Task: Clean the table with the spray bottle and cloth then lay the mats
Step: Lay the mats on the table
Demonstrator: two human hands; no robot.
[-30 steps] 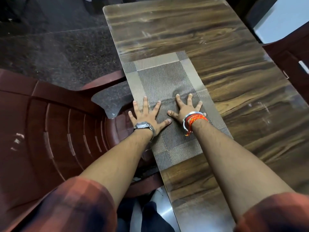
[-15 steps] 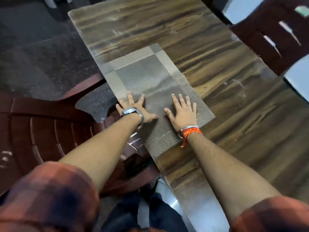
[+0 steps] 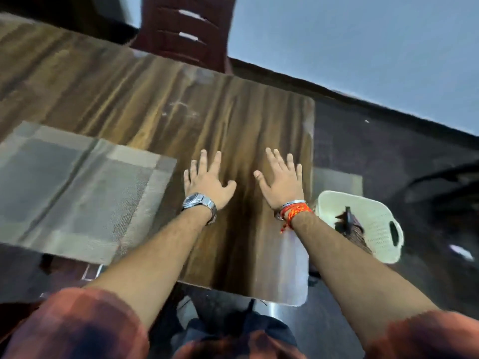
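A grey woven mat (image 3: 77, 190) lies flat on the wooden table (image 3: 181, 104) at the left, its near edge at the table's rim. My left hand (image 3: 206, 181) hovers over bare wood just right of the mat, fingers spread and straight, holding nothing. My right hand (image 3: 281, 181) is beside it near the table's right edge, fingers also spread, empty. The view is blurred by motion. No spray bottle or cloth can be made out on the table.
A white plastic basket (image 3: 375, 224) with a dark object inside stands on the floor past the table's right edge. A dark red plastic chair (image 3: 186, 29) stands at the far side. Dark floor lies to the right.
Both hands have lifted off the mat and moved right over bare wood. The view has swung right, so the mat now sits at the left and the basket has come into sight.
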